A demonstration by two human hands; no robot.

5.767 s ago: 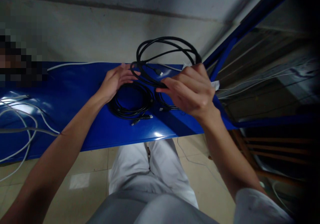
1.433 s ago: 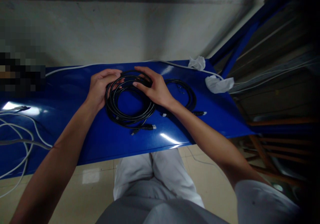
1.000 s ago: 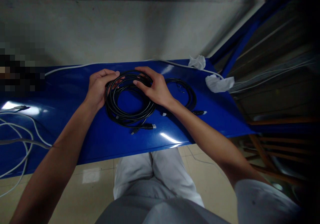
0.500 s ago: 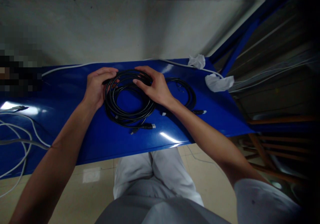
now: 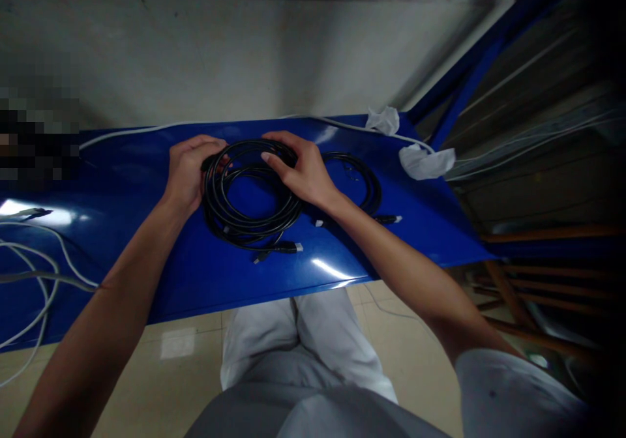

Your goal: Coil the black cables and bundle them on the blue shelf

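Note:
A coiled black cable (image 5: 244,223) lies on the blue table, its loops stacked in a ring. My left hand (image 5: 188,169) is closed at the coil's upper left, with the fingers curled round a dark part of the cable. Across the upper right of the loops, my right hand (image 5: 304,167) grips the ring, thumb on the inside and fingers over the far side. A cable plug (image 5: 292,248) with a pale tip sticks out at the coil's near side, and a smaller dark connector rests beside it. Behind my right wrist lies a second black cable coil (image 5: 375,190).
White cables (image 5: 53,275) loop over the left side of the blue table (image 5: 205,291). A white cord (image 5: 147,130) runs along the wall edge to crumpled white wrappings (image 5: 426,161) at the right. Blue frame bars (image 5: 454,102) rise there. Wooden slats (image 5: 548,272) stand beyond.
Both hands keep their places on the coil. The far side of the coil sits slightly lower at my left hand, and the whole view has shifted a little.

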